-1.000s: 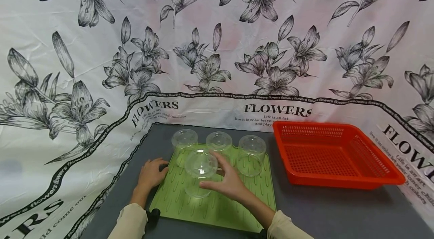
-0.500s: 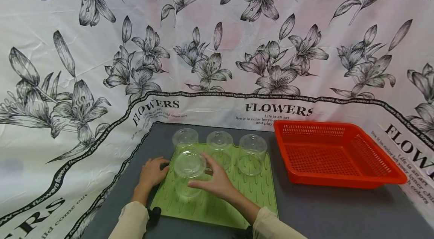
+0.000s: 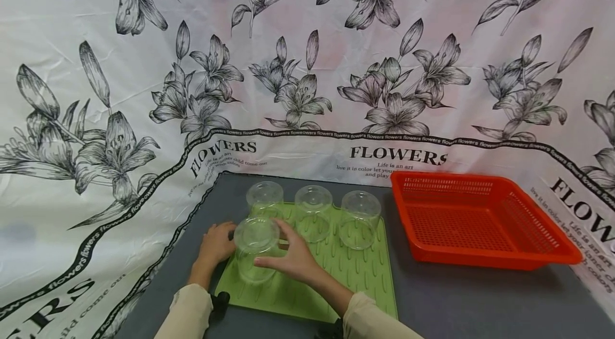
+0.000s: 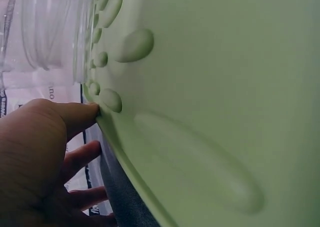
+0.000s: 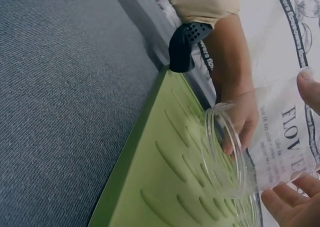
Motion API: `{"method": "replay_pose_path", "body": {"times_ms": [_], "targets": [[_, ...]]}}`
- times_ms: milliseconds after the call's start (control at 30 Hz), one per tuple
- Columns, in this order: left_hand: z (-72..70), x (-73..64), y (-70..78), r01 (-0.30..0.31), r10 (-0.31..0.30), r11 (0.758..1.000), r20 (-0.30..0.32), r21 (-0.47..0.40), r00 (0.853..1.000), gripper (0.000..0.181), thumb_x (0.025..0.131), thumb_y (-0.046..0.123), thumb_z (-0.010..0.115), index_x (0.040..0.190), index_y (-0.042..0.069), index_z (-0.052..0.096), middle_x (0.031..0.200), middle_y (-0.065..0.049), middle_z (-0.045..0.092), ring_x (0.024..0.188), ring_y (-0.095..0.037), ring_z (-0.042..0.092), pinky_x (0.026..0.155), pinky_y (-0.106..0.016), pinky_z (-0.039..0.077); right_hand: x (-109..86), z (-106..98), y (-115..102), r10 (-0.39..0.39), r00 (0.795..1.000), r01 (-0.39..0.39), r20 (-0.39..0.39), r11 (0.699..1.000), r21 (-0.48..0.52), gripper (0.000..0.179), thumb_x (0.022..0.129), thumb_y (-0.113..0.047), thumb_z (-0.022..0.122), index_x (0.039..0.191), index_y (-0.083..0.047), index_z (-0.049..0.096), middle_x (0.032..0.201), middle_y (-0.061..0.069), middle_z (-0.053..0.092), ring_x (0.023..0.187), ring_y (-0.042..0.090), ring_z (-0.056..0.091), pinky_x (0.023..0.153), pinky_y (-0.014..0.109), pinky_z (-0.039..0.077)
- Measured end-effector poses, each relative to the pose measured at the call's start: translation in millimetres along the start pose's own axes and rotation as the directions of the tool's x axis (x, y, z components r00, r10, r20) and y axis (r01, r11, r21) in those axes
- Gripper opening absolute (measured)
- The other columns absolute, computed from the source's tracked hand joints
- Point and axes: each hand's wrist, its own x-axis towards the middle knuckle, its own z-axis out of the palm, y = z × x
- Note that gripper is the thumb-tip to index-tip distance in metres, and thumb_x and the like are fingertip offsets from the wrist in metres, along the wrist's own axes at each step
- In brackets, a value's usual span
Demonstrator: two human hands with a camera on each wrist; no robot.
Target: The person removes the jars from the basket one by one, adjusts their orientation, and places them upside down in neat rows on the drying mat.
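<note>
A clear plastic jar (image 3: 254, 267) stands mouth down over the left part of a green ridged mat (image 3: 317, 285). My right hand (image 3: 295, 260) grips it from the right, thumb in front and fingers behind. In the right wrist view the jar's threaded rim (image 5: 220, 152) faces the mat; whether it touches cannot be told. My left hand (image 3: 216, 244) lies at the mat's left edge, beside the jar. Its thumb (image 4: 80, 114) touches that edge in the left wrist view, and the other fingers extend loosely outside it.
Three similar clear jars line the mat's back: left (image 3: 265, 196), middle (image 3: 313, 221) and right (image 3: 360, 224). A red perforated plastic basket (image 3: 480, 256) stands right of the mat on the grey table (image 3: 461, 301). A flower-printed cloth (image 3: 307, 152) hangs behind.
My right hand has carried the jar leftward across the mat, bringing it close to my left hand. The left hand and the back jars have stayed about where they were.
</note>
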Motion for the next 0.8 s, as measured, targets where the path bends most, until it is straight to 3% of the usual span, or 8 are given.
{"method": "replay_pose_path", "body": {"times_ms": [233,800], "targets": [[0.8,3.6,-2.1,-0.040,0.041,0.999,-0.018,0.007,0.999,0.041,0.090,0.024,0.069,0.127,0.006,0.070,0.144,-0.023,0.058,0.137,-0.063,0.039,0.104,-0.085,0.030,4.8,8.0,0.9,-0.037,0.999,0.037,0.008,0.999,-0.011,0.098,0.081,-0.030,0.088,0.160,-0.021,0.031,0.158,0.013,0.044,0.142,0.034,0.049,0.109,0.048,0.051],[0.4,2.2,-1.0,-0.033,0.032,0.999,0.005,0.013,0.999,0.038,0.099,0.023,0.055,0.130,0.005,0.068,0.145,-0.022,0.057,0.137,-0.063,0.039,0.103,-0.085,0.030,7.7,12.8,1.1,-0.016,0.999,0.019,0.035,0.997,-0.079,0.098,0.083,-0.041,0.085,0.161,-0.021,0.029,0.159,0.010,0.044,0.142,0.032,0.050,0.109,0.043,0.052]]}}
